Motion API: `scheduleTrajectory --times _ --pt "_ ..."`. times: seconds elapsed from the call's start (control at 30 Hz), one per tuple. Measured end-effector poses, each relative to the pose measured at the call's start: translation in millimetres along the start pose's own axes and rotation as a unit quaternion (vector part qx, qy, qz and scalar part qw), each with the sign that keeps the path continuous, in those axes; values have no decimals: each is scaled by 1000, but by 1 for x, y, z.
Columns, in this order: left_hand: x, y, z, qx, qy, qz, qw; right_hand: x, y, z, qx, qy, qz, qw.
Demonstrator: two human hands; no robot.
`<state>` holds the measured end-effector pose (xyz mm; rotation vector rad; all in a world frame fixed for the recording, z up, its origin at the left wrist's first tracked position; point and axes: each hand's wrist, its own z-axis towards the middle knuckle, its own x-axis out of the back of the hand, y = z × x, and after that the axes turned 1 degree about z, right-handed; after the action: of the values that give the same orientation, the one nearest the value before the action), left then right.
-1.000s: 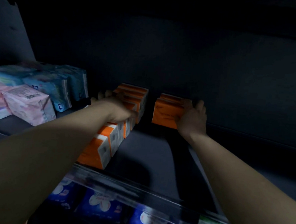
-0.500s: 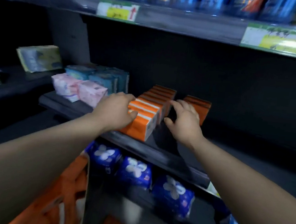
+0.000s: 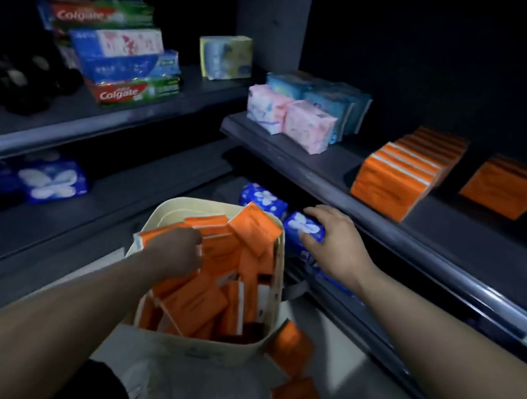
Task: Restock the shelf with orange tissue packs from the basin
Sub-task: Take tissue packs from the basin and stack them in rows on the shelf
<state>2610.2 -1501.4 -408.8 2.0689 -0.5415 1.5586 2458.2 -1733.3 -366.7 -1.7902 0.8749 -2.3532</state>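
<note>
Tissue packs (image 3: 214,294) in orange plastic wrap fill the cream rectangular basin (image 3: 170,214) at 6 o'clock, the left hand (image 3: 175,250) clenching one, the right hand (image 3: 332,238) slack by blue flowered packs (image 3: 304,227), with orange rows (image 3: 396,173) on the dark shelf (image 3: 319,169) at 2 o'clock.

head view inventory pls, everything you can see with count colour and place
basin: one, cream, centre, below the shelves
orange tissue packs: many, orange, heaped in the basin
shelved packs: one long row and one short stack, orange, on the right shelf
loose packs: at least three, orange, outside the basin, lower right
pink packs: two, pink, left end of that shelf
light blue packs: several, behind the pink ones
flowered packs: at least three, dark blue, lower shelves
toothpaste boxes: one stack, red, blue, green, upper left shelf
yellow pack: one, yellow and blue, right of the toothpaste
left hand: curled among packs in the basin, grip unclear
right hand: open, over a flowered pack
</note>
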Motion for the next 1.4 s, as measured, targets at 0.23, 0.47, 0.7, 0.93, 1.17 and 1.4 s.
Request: scheduleTrajectory --times 0.23,0.47,0.7,0.93,1.17,1.4 --pt "-67 -33 5 32 -139 25 989 -57 -10 16 -8 -42 33 999" --pt "-92 -35 9 -28 -197 24 980 -87 -2 32 -68 -71 47 994" --pt "-16 -26 22 -8 -69 -10 998 -101 -1 62 -108 -54 61 991" --pt "39 -36 30 45 -14 -43 998 -131 10 95 -118 -95 -6 988" --pt "44 -48 41 76 7 -45 996 -161 18 106 -153 -90 -45 983" --pt "49 -52 51 79 32 -44 995 -161 19 96 -146 -71 -10 987"
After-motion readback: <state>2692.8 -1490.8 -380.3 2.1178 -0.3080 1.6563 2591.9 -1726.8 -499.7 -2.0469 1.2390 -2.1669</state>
